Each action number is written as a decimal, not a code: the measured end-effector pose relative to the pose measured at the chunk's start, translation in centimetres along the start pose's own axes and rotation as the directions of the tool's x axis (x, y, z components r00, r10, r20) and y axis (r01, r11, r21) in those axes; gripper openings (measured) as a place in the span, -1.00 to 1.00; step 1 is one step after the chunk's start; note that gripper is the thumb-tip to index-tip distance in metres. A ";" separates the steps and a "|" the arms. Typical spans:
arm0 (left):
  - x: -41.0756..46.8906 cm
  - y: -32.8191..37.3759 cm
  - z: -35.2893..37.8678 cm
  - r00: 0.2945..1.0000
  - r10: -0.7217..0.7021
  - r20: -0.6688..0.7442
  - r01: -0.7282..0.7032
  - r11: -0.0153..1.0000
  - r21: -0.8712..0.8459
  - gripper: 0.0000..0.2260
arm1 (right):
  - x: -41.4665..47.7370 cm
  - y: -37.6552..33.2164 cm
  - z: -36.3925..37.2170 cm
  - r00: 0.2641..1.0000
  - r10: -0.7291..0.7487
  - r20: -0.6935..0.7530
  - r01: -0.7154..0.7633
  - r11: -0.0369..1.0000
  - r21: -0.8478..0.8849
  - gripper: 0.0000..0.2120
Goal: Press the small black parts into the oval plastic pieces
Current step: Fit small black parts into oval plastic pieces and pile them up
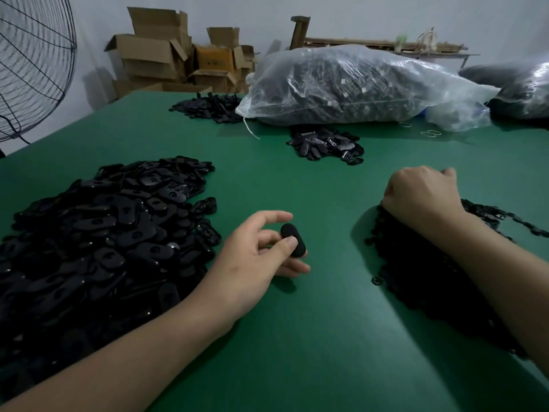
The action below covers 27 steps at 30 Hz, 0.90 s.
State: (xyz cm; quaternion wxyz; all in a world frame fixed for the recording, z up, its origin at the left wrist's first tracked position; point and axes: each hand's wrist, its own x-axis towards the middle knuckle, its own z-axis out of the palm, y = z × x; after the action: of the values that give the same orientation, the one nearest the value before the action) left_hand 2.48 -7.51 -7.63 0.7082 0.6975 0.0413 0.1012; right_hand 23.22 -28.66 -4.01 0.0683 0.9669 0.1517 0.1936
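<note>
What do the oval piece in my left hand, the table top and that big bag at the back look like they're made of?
Oval piece in the left hand: moulded black plastic, matte, smooth rounded edges. Table top: green mat, probably rubber or vinyl, with a soft sheen. Big bag: thin clear plastic film, crinkled and glossy, dark parts showing through.

One green counter (297,337). On it, four heaps of black parts, each too many to count: one wide heap of oval plastic pieces (98,233) at the left, one heap of small black parts (416,278) at the right, and two smaller heaps farther back (208,107) (325,144). One single oval piece (292,239) sits apart from the heaps. One large clear bag (356,84) of dark parts, with possibly two more bags (525,90) cut off by the right edge. More than five cardboard boxes (148,55). One wire-caged fan (32,63).
</note>
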 end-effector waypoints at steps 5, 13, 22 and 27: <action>0.0 -0.2 0.0 1.000 0.009 -0.021 -0.010 1.000 -0.018 -0.86 | 0.1 0.1 -1.3 0.994 -0.007 -0.111 0.012 0.999 0.044 -0.85; -0.1 0.0 0.2 0.999 0.043 -0.011 -0.041 0.984 0.173 -0.81 | -1.6 -0.7 -2.2 0.995 -0.099 -0.004 0.098 0.983 0.158 -0.90; -0.1 -0.2 0.2 0.996 0.086 -0.033 -0.075 0.967 0.245 -0.73 | -1.9 0.1 -1.0 0.998 -0.025 -0.049 0.034 0.980 0.194 -0.90; -0.2 -0.1 0.3 0.997 0.060 -0.051 -0.046 0.970 0.239 -0.79 | -2.1 0.6 -1.0 0.994 -0.044 -0.102 0.062 0.982 0.179 -0.93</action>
State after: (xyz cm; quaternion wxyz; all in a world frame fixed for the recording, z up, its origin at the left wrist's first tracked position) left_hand 2.35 -7.88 -7.79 0.6152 0.7749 0.0551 0.1344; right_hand 21.19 -29.82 -3.75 -0.0228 0.9540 0.1976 0.2243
